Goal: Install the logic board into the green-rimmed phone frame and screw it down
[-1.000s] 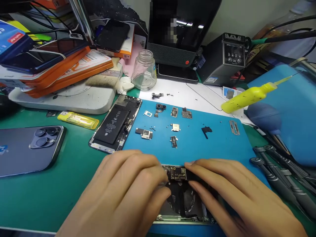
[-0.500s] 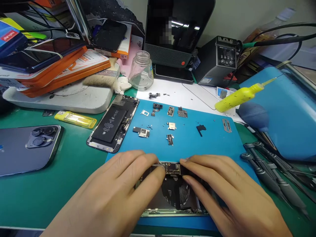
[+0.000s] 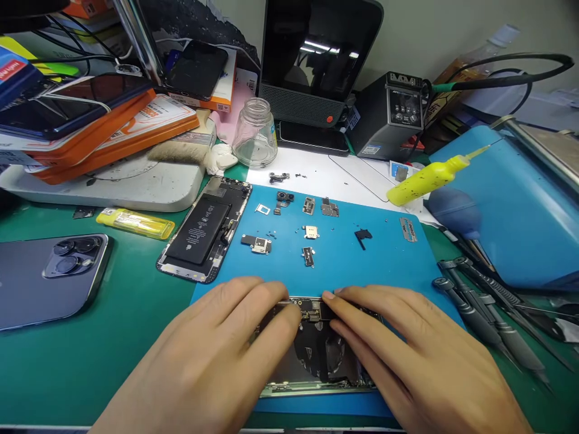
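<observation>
An opened phone housing (image 3: 316, 361) lies on the blue mat (image 3: 362, 265) near the front edge, with a small circuit board (image 3: 311, 308) at its top end. My left hand (image 3: 217, 355) rests over the housing's left side, fingertips pinched at the board's left end. My right hand (image 3: 407, 355) covers the right side, its fingertips pressed on the board's right end. Both hands hide much of the housing. Several small brackets (image 3: 256, 243) and connectors (image 3: 308, 255) lie spread on the mat beyond my fingers.
A phone display with battery (image 3: 203, 229) lies left of the mat. A dark phone (image 3: 49, 277) sits face down at far left, a yellow lighter (image 3: 136, 222) behind it. Screwdrivers (image 3: 488, 313) lie at right, a yellow bottle (image 3: 429, 178), glass jar (image 3: 256, 132) and soldering station (image 3: 391, 114) behind.
My fingertips have closed in a little on the board from both sides. The view has shifted slightly; the parts on the mat have not moved.
</observation>
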The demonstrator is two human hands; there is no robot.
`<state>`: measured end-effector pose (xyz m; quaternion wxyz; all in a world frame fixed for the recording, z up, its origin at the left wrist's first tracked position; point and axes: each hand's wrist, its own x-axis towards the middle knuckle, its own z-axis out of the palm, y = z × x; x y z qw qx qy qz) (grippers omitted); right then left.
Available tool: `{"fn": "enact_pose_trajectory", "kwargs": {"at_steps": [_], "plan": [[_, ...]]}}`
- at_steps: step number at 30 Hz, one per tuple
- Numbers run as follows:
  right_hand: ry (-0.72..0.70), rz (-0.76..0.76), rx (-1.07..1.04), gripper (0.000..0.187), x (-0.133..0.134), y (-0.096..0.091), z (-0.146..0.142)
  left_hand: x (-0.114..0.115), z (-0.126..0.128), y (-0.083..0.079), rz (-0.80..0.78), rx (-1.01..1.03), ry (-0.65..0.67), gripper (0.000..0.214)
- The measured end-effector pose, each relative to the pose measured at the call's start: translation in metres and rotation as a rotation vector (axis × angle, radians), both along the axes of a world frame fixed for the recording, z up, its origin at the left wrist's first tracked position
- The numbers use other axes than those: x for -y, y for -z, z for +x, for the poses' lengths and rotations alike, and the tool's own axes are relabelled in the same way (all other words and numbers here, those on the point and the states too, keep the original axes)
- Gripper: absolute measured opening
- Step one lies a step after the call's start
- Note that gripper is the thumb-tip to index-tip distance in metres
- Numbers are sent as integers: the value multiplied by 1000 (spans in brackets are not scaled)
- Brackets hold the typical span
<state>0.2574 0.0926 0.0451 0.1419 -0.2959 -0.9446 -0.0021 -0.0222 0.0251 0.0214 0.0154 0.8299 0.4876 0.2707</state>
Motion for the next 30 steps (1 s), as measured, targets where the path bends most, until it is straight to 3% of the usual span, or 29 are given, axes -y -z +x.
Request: {"fn": "enact_pose_trajectory", "kwargs": {"at_steps": [8,12,18,23,27,30], "plan": [[-46,51,-31,37,-1,1,3,1,-4,9,-25,-23,29,37],[-24,-5,-73,35,-1,2,1,4,-6,14,25,-74,24,38],[24,-222,-252,44,4,5,18,10,26,8,61,24,-27,24],[147,-206,-491,46,19,13,44,11,55,15,48,87,68,31],[55,-236,-460,47,24,15,50,13,52,22,28,66,88,35],[130,-233,-424,41,27,14,47,14,43,21,-14,30,112,34]]}}
